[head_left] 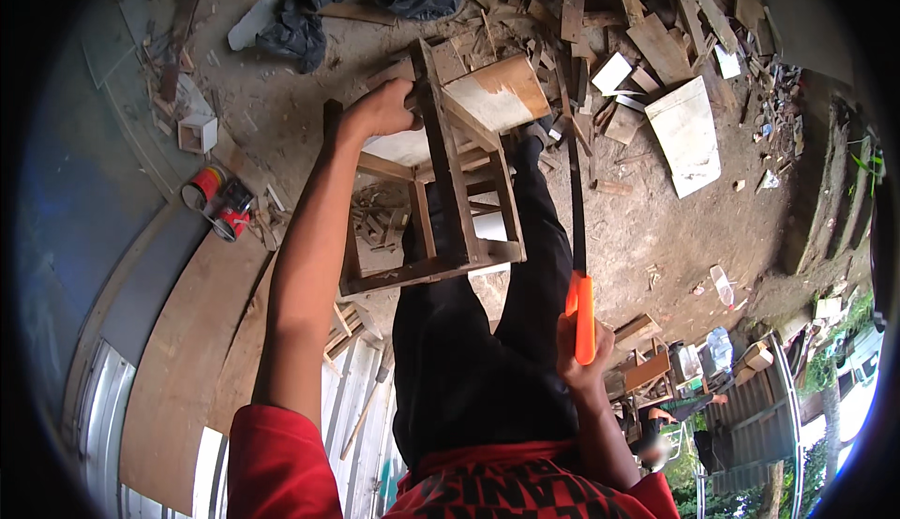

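My left hand (382, 110) is closed on the upper part of a dark wooden frame (446, 167), which has several legs and crossbars like a small stool. The frame stands tilted in front of my legs, and a pale board (492, 97) shows behind its top. In my right hand (603, 346) is a handsaw (583, 317) with an orange handle. Its long dark blade points away from me, to the right of the frame and apart from it. Part of my left fingers is hidden behind the frame's upright.
Scrap boards and offcuts (661, 48) are piled at the far right. A white board (687, 135) lies on the dirt floor. Black plastic bags (300, 27) lie far left, and red cans (230, 223) stand at left. Another person (670, 413) is at lower right.
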A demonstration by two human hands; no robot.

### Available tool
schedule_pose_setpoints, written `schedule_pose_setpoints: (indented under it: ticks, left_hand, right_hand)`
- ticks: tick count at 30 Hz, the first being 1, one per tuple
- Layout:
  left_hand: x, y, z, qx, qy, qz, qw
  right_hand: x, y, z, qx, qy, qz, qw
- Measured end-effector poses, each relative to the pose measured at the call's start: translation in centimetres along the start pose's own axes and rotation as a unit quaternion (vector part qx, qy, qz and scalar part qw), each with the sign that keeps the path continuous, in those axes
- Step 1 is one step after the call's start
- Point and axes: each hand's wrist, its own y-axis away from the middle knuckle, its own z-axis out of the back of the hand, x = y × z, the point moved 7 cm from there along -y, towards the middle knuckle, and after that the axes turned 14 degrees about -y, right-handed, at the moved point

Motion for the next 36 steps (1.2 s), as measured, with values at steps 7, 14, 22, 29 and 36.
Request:
schedule_pose_setpoints:
  ticks: [7,14,22,29,36]
  left_hand:
    - [2.4,-4.6,-3.0,0.165,-0.082,0.077,0.98]
    - [5.8,-8.0,-5.0,0.199,-0.145,0.015,0.969]
    - [11.8,-9.6,-2.3,0.131,-0.146,-0.043,0.98]
    - [18.7,-5.6,-1.9,0.196,-0.102,0.207,0.953]
    - [17.1,0.7,-3.9,0.077,-0.194,0.161,0.965]
  right_hand:
    - [-0.8,-0.2,-1.1,0.044,-0.046,-0.078,0.995]
    - [0.8,-3.2,-3.5,0.085,-0.057,-0.039,0.994]
    - [2.9,-4.8,-7.5,0.099,-0.087,-0.048,0.99]
    - [3.2,-5.6,-9.1,0.061,-0.058,-0.141,0.986]
    - [1.8,-4.9,-10.4,0.096,-0.025,-0.148,0.984]
